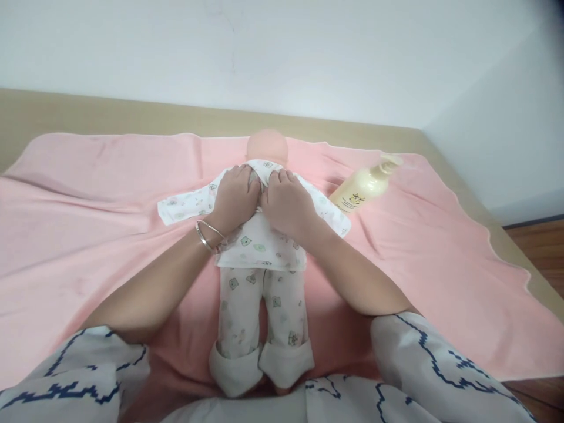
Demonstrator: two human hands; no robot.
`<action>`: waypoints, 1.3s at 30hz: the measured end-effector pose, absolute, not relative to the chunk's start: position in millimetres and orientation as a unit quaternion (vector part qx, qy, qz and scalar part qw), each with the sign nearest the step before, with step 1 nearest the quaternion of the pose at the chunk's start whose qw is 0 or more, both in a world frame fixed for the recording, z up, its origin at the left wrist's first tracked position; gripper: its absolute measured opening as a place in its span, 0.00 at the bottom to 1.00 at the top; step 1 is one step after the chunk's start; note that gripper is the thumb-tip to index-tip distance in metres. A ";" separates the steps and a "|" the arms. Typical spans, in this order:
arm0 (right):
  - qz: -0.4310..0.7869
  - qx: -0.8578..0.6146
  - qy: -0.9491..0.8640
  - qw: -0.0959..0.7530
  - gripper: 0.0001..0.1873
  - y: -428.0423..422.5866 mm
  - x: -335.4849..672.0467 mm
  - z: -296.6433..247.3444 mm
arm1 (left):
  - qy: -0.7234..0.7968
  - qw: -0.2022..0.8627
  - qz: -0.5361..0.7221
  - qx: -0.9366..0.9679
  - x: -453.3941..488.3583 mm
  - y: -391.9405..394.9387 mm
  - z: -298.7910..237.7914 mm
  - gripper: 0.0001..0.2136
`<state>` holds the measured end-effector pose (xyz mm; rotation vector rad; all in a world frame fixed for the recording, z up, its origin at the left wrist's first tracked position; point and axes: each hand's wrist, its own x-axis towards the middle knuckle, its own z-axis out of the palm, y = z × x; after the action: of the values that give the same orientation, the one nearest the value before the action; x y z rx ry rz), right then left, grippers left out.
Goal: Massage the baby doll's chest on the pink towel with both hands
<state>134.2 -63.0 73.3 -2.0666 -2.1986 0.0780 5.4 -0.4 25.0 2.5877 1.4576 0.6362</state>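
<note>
A baby doll (262,276) lies on its back on a pink towel (88,223), head away from me, dressed in a white printed top and trousers with rolled cuffs. My left hand (234,198) rests on the doll's chest with fingers curled onto the cloth near the collar; a silver bangle circles that wrist. Beside it, my right hand (287,203) grips the top's fabric at the neck in the same way. Both hands touch each other over the chest. The doll's bald head (267,147) shows just beyond my fingers.
A cream pump bottle (363,189) lies on its side on the towel, right of the doll's shoulder. The towel covers a beige table (110,117) set against a white wall. Wooden floor shows at the far right.
</note>
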 end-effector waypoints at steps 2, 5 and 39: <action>0.033 -0.684 -0.724 0.089 0.28 -51.9 141.3 68.5 | 0.495 0.080 0.227 0.835 6.8 -2.4 25.5 0.15; 0.030 -0.695 -0.710 0.112 0.29 -38.5 148.9 58.4 | 0.512 0.111 0.247 0.815 8.4 -2.5 26.9 0.15; 0.029 -0.703 -0.703 0.099 0.25 -38.1 150.6 56.2 | 0.528 0.098 0.242 0.809 15.1 -2.8 25.6 0.15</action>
<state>150.6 -38.1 56.2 -2.0795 -2.0804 0.0857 15.1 -2.8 25.6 2.3933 1.5616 0.7156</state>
